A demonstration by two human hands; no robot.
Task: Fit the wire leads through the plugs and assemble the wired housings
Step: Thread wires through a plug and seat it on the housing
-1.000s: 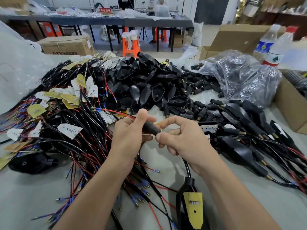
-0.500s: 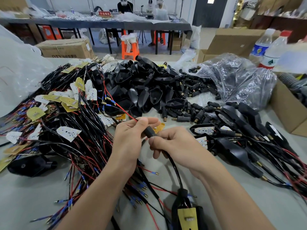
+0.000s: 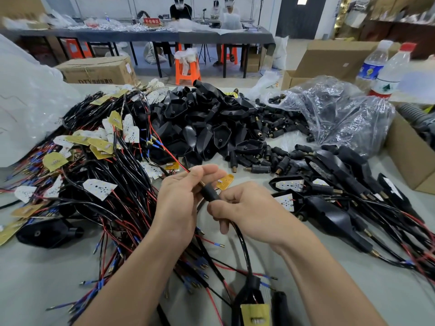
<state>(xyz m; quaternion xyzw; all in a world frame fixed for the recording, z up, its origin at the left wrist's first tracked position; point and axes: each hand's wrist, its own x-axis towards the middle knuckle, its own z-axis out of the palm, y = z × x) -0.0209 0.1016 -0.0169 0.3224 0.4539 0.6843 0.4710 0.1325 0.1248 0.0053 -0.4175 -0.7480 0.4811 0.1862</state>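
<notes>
Above the table [image 3: 42,274], the left hand [image 3: 181,203] pinches one red lead [image 3: 173,157] at the tip of one black plug [image 3: 210,193]. The right hand [image 3: 249,212] grips the plug's rear end. Two bottles [image 3: 392,69] stand far right, and the piled housings [image 3: 211,128] are too many to count.

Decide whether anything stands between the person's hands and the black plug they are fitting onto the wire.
Nothing visible does. The right hand grips the plug directly. The left hand pinches the red wire right at the plug's front end, with no other part between.
</notes>
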